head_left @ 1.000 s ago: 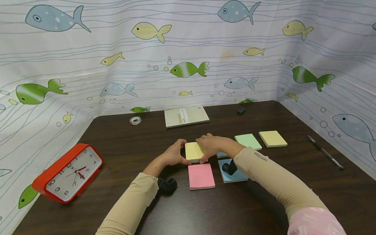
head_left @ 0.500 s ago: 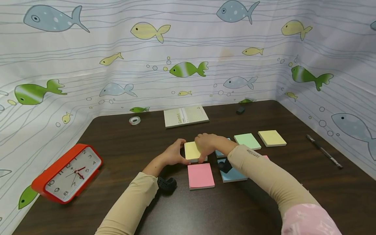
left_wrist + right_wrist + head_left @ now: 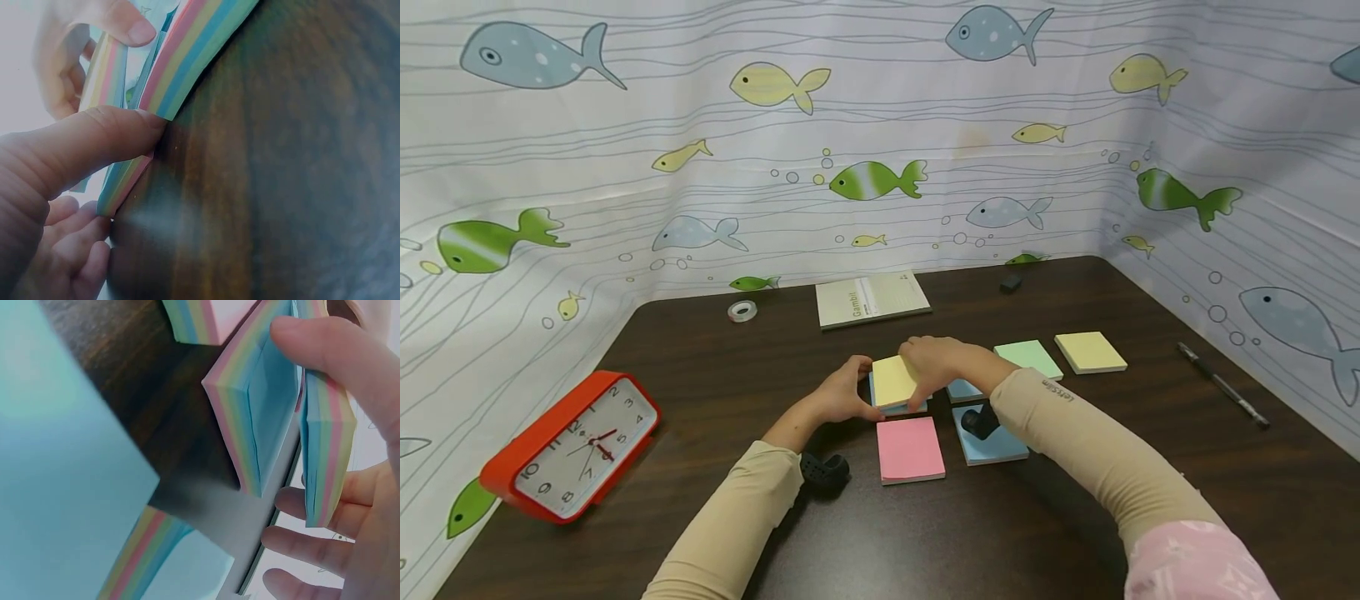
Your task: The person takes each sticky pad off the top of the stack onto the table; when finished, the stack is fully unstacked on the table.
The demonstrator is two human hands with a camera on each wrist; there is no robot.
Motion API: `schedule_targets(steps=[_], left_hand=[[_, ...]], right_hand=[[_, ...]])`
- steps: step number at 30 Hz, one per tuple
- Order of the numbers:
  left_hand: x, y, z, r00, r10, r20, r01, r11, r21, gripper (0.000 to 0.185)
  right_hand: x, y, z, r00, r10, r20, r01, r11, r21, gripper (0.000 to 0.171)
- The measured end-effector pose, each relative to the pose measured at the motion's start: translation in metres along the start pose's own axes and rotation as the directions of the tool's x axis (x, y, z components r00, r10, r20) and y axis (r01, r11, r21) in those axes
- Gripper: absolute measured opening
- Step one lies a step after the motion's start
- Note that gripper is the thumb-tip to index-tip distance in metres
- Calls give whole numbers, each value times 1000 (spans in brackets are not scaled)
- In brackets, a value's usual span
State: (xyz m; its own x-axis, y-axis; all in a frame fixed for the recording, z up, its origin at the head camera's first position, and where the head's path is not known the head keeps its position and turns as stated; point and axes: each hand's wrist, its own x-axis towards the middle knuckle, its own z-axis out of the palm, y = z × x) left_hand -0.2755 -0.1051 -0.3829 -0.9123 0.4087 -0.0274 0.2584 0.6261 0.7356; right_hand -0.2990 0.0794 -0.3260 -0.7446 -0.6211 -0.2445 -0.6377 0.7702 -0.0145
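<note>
My right hand (image 3: pixel 932 367) pinches a yellow-topped sticky note pad (image 3: pixel 893 379) between thumb and fingers. In the right wrist view this pad (image 3: pixel 328 450) is tilted, with a gap along its edge above a blue-topped sticky note pad (image 3: pixel 275 406). My left hand (image 3: pixel 842 393) grips that lower blue pad at its left side, thumb at the near corner and fingers behind. A pink sticky note pad (image 3: pixel 910 450) lies just in front, near my left thumb (image 3: pixel 119 134). Under my right wrist are two blue pads (image 3: pixel 1000 446), partly covered.
Green (image 3: pixel 1028 358) and yellow (image 3: pixel 1090 352) pads lie at the right, with a pen (image 3: pixel 1225 385) beyond. A red clock (image 3: pixel 580 450) stands left. At the back are a tape roll (image 3: pixel 742 311), a Gambit notepad (image 3: pixel 872 298) and a small black block (image 3: pixel 1011 283).
The yellow pad has lifted slightly and turned in my right hand, so more of the blue pad shows beneath it. My left hand stays in place.
</note>
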Motion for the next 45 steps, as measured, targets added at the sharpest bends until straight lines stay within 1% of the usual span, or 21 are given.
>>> schedule_targets(steps=[5, 14, 22, 27, 34, 45], left_hand=[[0, -2, 0, 1000, 7, 2, -7, 1000, -26, 86], [-1, -1, 0, 1000, 0, 0, 0, 999, -50, 85], [0, -1, 1, 1000, -4, 2, 4, 1000, -22, 86], [0, 0, 0, 1000, -5, 4, 5, 1000, -16, 86], [-4, 5, -2, 1000, -3, 2, 3, 1000, -13, 86], [-5, 5, -1, 1000, -15, 2, 15, 1000, -9, 84]], right_hand=[[-4, 2, 0, 1000, -12, -15, 12, 1000, 18, 80], [-8, 6, 4, 999, -17, -45, 19, 999, 40, 85], [-14, 11, 5, 999, 11, -53, -6, 996, 91, 88], [-18, 14, 7, 998, 24, -55, -19, 996, 92, 89], [-21, 16, 13, 999, 29, -46, -25, 996, 89, 90], [-30, 18, 15, 998, 27, -64, -22, 996, 87, 88]])
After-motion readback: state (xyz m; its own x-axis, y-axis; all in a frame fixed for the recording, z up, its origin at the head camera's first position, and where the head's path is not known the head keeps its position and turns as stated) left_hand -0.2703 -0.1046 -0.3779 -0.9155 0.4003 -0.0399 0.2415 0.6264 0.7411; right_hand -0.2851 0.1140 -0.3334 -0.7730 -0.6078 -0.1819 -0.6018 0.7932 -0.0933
